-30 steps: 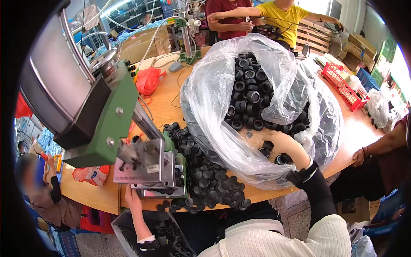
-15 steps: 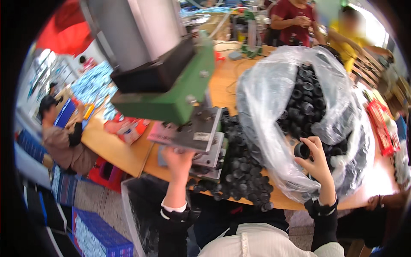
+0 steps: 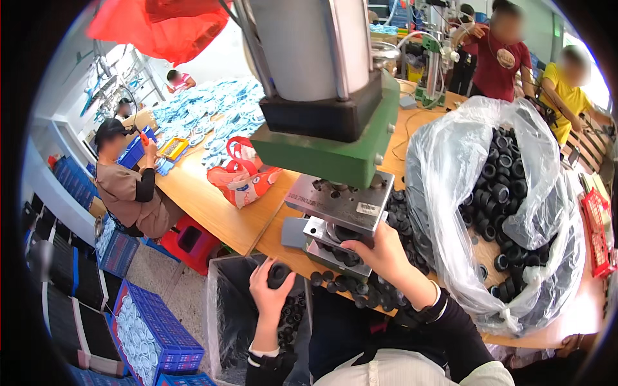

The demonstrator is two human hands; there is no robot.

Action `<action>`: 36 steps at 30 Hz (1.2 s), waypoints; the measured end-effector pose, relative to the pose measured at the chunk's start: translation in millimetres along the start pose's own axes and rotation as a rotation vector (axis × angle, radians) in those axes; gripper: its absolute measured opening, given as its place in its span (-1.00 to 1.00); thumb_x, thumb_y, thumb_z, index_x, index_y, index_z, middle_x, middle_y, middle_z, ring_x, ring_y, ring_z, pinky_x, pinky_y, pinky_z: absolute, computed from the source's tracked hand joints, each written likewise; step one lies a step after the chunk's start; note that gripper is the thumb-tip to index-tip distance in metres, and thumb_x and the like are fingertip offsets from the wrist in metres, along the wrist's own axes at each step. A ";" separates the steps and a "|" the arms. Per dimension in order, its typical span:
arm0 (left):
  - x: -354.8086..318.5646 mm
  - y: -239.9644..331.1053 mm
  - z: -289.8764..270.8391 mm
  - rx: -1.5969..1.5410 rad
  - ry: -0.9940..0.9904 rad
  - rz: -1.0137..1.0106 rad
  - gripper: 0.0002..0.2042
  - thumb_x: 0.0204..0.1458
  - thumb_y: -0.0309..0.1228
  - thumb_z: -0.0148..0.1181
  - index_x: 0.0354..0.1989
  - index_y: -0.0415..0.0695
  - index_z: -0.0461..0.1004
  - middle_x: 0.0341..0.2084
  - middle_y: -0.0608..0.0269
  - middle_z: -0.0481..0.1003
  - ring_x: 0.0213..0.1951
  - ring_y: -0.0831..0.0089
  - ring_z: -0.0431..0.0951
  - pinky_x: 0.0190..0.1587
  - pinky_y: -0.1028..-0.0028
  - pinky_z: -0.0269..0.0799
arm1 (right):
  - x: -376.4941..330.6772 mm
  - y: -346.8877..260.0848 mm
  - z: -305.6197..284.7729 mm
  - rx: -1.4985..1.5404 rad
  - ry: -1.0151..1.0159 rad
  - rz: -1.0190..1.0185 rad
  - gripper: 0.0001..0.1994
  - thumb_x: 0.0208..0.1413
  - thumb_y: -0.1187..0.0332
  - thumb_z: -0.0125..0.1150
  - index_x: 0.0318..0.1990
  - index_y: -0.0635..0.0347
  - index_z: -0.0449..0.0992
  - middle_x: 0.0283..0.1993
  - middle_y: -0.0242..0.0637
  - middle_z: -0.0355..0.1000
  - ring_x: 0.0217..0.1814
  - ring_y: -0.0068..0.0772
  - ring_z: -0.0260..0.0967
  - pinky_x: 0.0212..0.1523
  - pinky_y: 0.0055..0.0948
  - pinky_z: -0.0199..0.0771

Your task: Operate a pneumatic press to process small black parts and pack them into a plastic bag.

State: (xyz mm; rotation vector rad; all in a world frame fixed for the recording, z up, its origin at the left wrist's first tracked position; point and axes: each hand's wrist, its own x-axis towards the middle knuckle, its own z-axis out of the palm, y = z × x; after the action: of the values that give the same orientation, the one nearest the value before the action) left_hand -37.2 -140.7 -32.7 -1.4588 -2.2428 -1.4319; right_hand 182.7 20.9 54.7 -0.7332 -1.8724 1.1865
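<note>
My left hand (image 3: 270,288) pinches a black round plastic cap (image 3: 279,275) above a plastic-lined bin (image 3: 215,315) with black caps inside. My right hand (image 3: 391,258) reaches between the plates of a bench press. Its thumb and fingers close around a dark round cap (image 3: 353,237) at the lower die (image 3: 335,252), partly hidden by the hand and the upper plate. That steel upper plate (image 3: 347,201) hangs above, under the green press head (image 3: 328,151). Loose black caps (image 3: 360,289) lie on the table around the press base.
A large clear plastic bag (image 3: 438,193) full of black caps stands right of the press. Left on the table are a red bag (image 3: 241,183) and a pile of light-blue parts (image 3: 225,103). A blue crate (image 3: 158,328) sits on the floor. Other people work at left and far right.
My left hand has left the press and now holds a cap over the bin. My right hand has carried a cap from the plastic bag to the press die. The view has shifted.
</note>
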 end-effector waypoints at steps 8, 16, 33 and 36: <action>10.5 -60.6 14.9 0.101 -0.114 0.128 -0.40 0.01 -0.31 0.18 0.21 -0.30 0.17 0.19 -0.13 0.21 0.23 -0.20 0.11 0.22 0.06 0.06 | 30.0 -7.0 5.9 -0.289 -0.060 -0.289 -0.64 -0.20 0.40 0.35 -0.17 0.24 0.48 -0.22 -0.05 0.46 -0.17 0.02 0.41 -0.17 -0.21 0.42; 72.9 -59.2 96.9 0.264 -0.426 0.247 -0.57 0.05 -0.44 0.03 0.15 -0.12 0.30 0.17 0.15 0.29 0.22 0.06 0.21 0.15 0.08 0.16 | -54.7 -23.7 -58.9 -0.221 0.066 -0.243 -0.42 -0.13 0.36 0.41 0.09 0.28 0.35 -0.01 -0.04 0.44 0.00 -0.09 0.42 0.01 -0.32 0.38; 58.1 67.5 82.9 -0.223 -0.163 0.221 -0.32 -0.15 -0.41 0.27 0.20 -0.32 0.14 0.20 -0.15 0.11 0.25 0.06 0.08 0.25 0.21 -0.04 | -161.1 124.0 -293.6 -1.642 -0.044 0.477 -0.80 -0.24 0.39 0.27 -0.35 -0.10 0.60 -0.20 -0.42 0.40 -0.01 -0.32 0.26 -0.10 -0.34 0.21; 68.1 99.3 88.2 -0.259 -0.068 0.151 -0.52 -0.25 -0.42 0.35 -0.10 -0.33 0.39 -0.10 -0.10 0.41 -0.05 0.07 0.42 0.00 0.18 0.28 | -161.9 94.5 -291.5 -1.436 -0.017 0.436 -0.57 -0.42 0.33 0.42 -0.21 0.00 0.58 -0.05 -0.35 0.36 0.07 -0.24 0.20 0.00 -0.26 0.17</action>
State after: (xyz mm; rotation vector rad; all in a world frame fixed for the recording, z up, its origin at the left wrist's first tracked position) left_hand 34.8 -20.6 18.9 -1.7352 -1.9907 -1.6972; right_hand 520.8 64.8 -7.6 -1.9160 -2.4814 -0.1860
